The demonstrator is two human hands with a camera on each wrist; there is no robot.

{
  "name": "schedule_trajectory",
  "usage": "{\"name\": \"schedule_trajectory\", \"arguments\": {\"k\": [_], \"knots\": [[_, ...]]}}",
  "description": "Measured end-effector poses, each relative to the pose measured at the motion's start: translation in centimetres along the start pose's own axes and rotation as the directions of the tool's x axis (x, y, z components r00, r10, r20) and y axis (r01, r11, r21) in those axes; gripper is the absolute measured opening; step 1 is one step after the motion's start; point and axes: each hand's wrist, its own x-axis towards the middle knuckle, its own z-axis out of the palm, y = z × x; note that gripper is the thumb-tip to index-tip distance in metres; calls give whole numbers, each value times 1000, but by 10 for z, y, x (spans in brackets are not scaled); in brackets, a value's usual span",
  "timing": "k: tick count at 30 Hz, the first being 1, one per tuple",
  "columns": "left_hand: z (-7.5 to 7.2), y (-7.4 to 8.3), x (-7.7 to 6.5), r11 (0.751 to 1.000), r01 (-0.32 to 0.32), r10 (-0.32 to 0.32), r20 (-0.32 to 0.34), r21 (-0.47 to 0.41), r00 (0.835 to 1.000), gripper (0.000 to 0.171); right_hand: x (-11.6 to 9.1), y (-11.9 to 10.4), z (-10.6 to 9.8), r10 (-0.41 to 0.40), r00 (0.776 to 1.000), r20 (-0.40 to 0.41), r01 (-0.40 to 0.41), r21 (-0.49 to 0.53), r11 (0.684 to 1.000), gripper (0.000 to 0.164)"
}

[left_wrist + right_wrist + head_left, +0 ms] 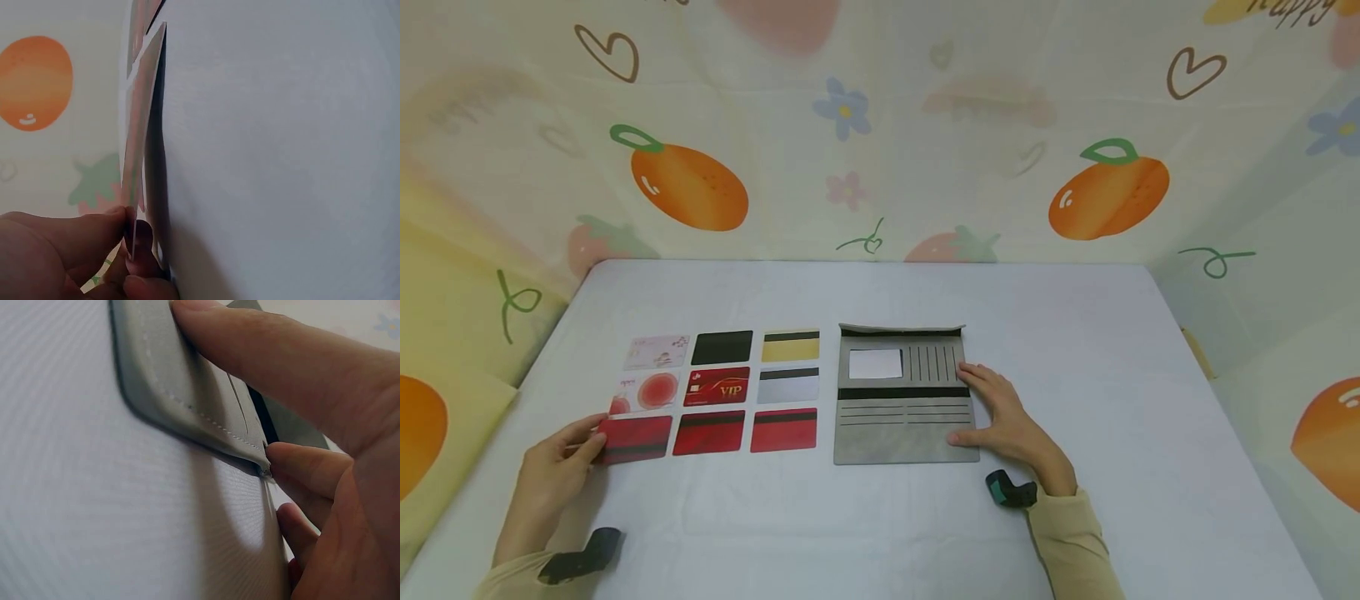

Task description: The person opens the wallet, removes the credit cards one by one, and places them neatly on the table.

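My left hand (555, 475) pinches the left edge of a red card (635, 439) with a dark stripe, between thumb and fingers. In the left wrist view, this red card (140, 137) appears nearly edge-on, tilted up off the white surface. An unfolded grey card wallet (906, 446) lies flat at the centre, with slots, a white window and dark bands. Along its right side rests my right hand (1003, 417), thumb on the lower panel and index finger at the upper edge. The right wrist view shows the wallet's stitched corner (162, 394) under the thumb.
Several cards lie in rows left of the wallet, including a black card (722, 347), a gold card (791, 346), a red VIP card (717, 387) and a silver card (788, 385). A white-covered table (895, 533) spreads beneath. Patterned cloth (887, 167) hangs behind.
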Motion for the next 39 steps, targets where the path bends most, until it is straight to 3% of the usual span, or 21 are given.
{"name": "schedule_trajectory", "arguments": {"k": [9, 21, 24, 30, 39], "knots": [[0, 2, 0, 992, -66, 71, -42, 109, 997, 41, 0, 0, 0, -4, 1000, 3, 4, 1, 1000, 97], [-1, 6, 5, 992, 17, -23, 45, 128, 999, 58, 0, 1, 1, -23, 1000, -7, 23, -4, 1000, 97], [-1, 5, 6, 990, 17, -24, 51, 139, 998, 63, 0, 2, 1, -25, 1000, -10, 25, -1, 1000, 97], [-1, 1, 6, 986, -52, 49, 26, 159, 998, 54, 1, 1, 1, -28, 1000, -5, 28, -7, 1000, 97], [1, 3, 6, 986, -49, 45, 29, 160, 999, 54, 0, -2, 0, -7, 1000, 1, 7, -7, 1000, 96]]}}
